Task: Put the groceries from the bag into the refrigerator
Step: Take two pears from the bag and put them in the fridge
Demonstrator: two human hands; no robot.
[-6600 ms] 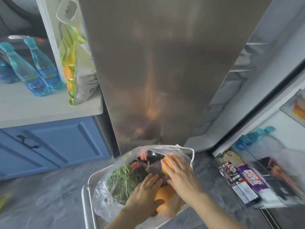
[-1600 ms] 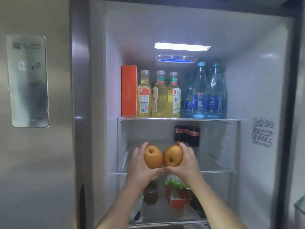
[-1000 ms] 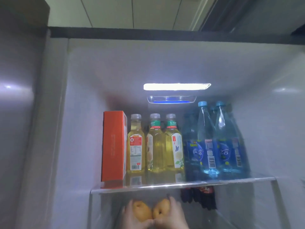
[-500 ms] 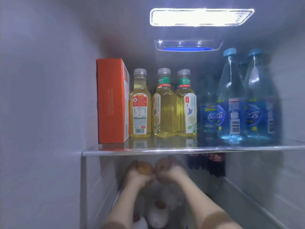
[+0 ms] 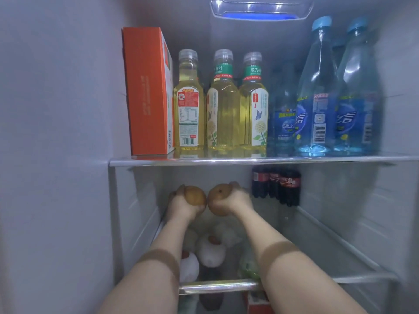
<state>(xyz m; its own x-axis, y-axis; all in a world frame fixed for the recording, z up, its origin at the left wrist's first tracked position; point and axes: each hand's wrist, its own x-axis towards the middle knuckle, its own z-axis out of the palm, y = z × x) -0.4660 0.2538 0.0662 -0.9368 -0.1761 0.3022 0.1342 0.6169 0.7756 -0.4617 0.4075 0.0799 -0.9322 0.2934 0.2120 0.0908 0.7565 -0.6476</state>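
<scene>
Both my arms reach deep into the open refrigerator, under the top glass shelf [image 5: 249, 160]. My left hand [image 5: 181, 206] grips a round yellow-brown pear [image 5: 195, 196]. My right hand [image 5: 238, 199] grips a second pear [image 5: 217, 200]. The two pears almost touch, held just above the second glass shelf [image 5: 335, 243], near its back. The grocery bag is out of view.
On the top shelf stand an orange box [image 5: 147, 91], three yellow tea bottles [image 5: 223, 105] and several blue water bottles [image 5: 317, 94]. Dark cola bottles [image 5: 276, 185] stand at the back right of the second shelf. White foam-wrapped fruit [image 5: 210, 251] and greens show through the glass below.
My hands have carried the two pears from the bag up into the refrigerator and deeper over the second shelf. The camera has moved closer and lower.
</scene>
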